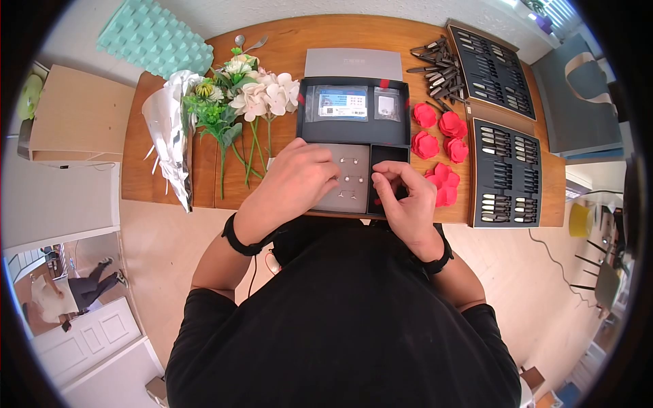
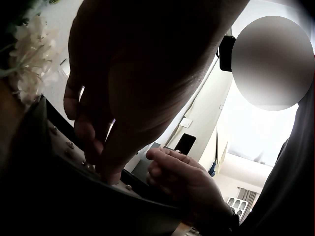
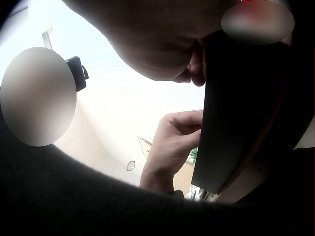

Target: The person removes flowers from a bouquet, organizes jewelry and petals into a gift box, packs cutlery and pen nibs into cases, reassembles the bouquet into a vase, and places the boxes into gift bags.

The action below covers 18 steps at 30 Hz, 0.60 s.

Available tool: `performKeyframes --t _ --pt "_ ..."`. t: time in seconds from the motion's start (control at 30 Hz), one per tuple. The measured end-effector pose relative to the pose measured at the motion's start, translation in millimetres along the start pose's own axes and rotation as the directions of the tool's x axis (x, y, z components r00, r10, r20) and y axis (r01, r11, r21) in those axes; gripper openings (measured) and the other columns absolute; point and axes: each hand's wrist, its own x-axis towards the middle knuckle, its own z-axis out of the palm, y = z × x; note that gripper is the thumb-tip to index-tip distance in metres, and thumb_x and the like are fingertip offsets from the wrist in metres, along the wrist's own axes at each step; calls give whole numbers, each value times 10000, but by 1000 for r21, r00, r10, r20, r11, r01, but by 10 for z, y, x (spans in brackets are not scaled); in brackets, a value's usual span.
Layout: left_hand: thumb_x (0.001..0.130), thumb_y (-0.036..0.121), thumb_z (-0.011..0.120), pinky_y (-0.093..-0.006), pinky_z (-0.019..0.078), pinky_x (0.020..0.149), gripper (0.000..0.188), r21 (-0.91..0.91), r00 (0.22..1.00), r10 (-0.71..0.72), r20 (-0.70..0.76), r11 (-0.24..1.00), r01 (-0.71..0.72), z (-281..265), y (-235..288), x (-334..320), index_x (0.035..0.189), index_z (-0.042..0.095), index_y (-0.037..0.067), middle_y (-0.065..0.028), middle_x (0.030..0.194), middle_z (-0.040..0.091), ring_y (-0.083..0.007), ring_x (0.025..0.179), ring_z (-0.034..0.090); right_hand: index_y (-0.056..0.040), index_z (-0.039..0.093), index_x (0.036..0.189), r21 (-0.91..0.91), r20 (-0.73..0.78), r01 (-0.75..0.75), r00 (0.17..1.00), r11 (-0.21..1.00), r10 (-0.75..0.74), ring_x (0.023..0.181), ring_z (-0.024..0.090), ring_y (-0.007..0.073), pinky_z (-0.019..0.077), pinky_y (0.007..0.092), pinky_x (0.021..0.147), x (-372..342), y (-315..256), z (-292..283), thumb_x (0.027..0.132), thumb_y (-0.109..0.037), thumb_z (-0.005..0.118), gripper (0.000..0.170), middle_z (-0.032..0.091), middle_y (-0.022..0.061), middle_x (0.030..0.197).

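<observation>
An open black box (image 1: 354, 132) lies in front of me at the table's near edge. Its left part holds a grey pad (image 1: 331, 204) with rows of small earrings (image 1: 350, 179). My left hand (image 1: 296, 177) reaches down over the pad, thumb and finger closing at an earring in the middle row; the left wrist view shows these tips low among the pearl-like studs (image 2: 70, 145). Above the black side compartment (image 1: 389, 155) is my right hand (image 1: 413, 200), its thumb and index fingertips close together. I cannot tell whether they hold something tiny.
Clear packets (image 1: 337, 103) lie in the lid, with a grey panel (image 1: 354, 64) behind. Artificial flowers (image 1: 255, 98) and a foil-wrapped cone (image 1: 169, 132) lie left. To the right are red paper flowers (image 1: 444, 183), a heap of dark-handled pieces (image 1: 439, 71) and cases of similar pieces (image 1: 507, 221).
</observation>
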Motion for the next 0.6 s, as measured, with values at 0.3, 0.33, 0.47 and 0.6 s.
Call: performKeyframes --t 0.3,0.33,0.47,0.6 --pt "855 139 926 -422 512 890 143 13 1000 6 7 1000 -6 6 -3 1 952 839 78 -52 912 716 -277 935 711 -10 819 1174 -9 1 7 1000 1000 -6 700 685 108 540 283 629 6 -8 1 1035 -55 859 151 817 69 924" --pt "857 138 925 -422 512 892 142 13 1000 7 6 1000 -7 5 -3 1 951 838 78 -53 911 714 -276 937 711 -11 820 1173 -13 2 8 1000 1000 -8 698 685 108 540 284 627 7 -9 0 1035 -55 860 151 817 69 923" --pt "860 133 922 -424 511 894 137 7 1000 9 10 1000 -9 12 -7 1 950 835 76 -54 909 711 -275 940 713 -14 820 1172 -19 1 7 1000 1000 -7 693 682 107 537 284 623 7 -7 5 1033 -55 861 150 815 68 919" --pt "864 123 916 -423 510 897 130 3 1000 7 9 1000 -7 12 -5 3 952 832 75 -55 906 708 -276 943 715 -15 821 1170 -20 2 12 1000 1000 -12 691 683 108 535 282 618 5 4 5 1030 -53 863 151 814 67 917"
